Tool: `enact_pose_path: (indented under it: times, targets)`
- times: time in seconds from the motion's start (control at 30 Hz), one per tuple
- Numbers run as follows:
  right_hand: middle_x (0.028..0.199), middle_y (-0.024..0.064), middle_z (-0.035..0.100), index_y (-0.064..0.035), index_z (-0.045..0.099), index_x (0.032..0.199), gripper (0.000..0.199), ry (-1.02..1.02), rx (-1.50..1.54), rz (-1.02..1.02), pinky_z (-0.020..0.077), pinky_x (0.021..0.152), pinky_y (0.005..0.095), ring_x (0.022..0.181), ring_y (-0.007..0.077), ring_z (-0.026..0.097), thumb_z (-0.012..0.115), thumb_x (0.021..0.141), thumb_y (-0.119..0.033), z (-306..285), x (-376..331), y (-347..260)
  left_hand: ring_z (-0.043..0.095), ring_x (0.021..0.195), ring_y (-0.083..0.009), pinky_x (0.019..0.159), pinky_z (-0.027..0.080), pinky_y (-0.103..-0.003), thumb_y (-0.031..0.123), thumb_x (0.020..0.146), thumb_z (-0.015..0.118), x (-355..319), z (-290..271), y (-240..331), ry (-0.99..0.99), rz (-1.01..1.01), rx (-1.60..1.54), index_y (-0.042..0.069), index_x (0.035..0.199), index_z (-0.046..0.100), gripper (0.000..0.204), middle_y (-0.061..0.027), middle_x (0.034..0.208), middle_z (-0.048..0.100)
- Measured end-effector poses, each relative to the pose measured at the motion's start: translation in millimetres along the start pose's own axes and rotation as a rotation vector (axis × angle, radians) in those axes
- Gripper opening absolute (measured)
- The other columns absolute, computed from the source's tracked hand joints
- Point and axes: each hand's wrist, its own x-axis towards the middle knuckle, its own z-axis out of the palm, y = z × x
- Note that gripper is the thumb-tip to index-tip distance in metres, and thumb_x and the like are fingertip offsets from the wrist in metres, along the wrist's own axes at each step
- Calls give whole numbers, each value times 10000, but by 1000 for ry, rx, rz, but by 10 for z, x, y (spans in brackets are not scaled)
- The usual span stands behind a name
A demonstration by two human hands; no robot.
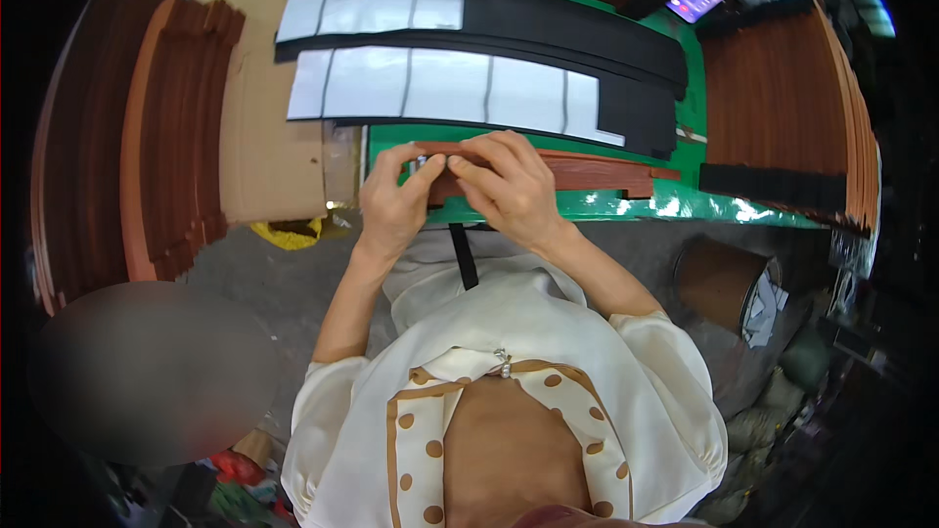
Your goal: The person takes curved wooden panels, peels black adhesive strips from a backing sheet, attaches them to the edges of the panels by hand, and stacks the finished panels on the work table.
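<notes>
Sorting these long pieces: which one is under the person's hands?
The reddish-brown wooden strip at the green table's near edge; the two black, white-backed strips lie farther back, untouched.

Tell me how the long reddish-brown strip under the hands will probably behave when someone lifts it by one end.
The reddish-brown strip looks rigid: it lies straight along the green table. Being long and thin, it would likely tilt or sag slightly if lifted at one end. Both the left hand and right hand rest on it, which suggests two-handed handling is steadier.

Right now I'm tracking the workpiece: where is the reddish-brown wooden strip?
In the head view the wooden strip lies mid-frame along the green table's near edge, its left end under both hands.
</notes>
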Motion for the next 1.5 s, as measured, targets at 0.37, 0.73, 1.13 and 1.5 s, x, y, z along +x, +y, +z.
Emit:
enact_pose_path:
  times: [0.37, 0.73, 1.13, 1.5]
  targets:
    - [861, 93, 631, -31, 653, 928, 134, -329, -246, 273, 501, 646, 343, 748, 274, 624, 654, 797, -57, -1331, -219, 1367, 542, 1063, -262, 958, 340, -425, 113, 804, 651, 846, 143, 786, -383, 196, 113, 69, 1036, 626, 238, -60, 1091, 603]
    - [704, 132, 591, -14, 578, 701, 72, -643, -344, -119, 529, 587, 377, 688, 291, 639, 586, 730, -79, -1256, -273, 1695, 633, 918, -284, 771, 500, -386, 107, 814, 618, 1279, 1300, 597, -1015, 204, 119, 32, 898, 686, 131, -76, 1009, 677]
    - [658, 108, 537, -33, 514, 654, 74, -554, -312, -224, 499, 560, 386, 638, 274, 596, 587, 665, -40, -1221, -310, 1837, 637, 928, -287, 771, 512, -389, 70, 772, 627, 1219, 1322, 557, -953, 163, 136, 16, 807, 699, 97, -62, 1081, 674]
    - [643, 54, 645, 3, 675, 796, 100, -319, 261, 639, 475, 563, 250, 581, 87, 582, 624, 745, -67, -1560, -159, 1746, 631, 874, -307, 758, 505, -366, 28, 761, 635, 1283, 1274, 554, -841, 320, 260, 30, 960, 669, 202, -65, 983, 658]
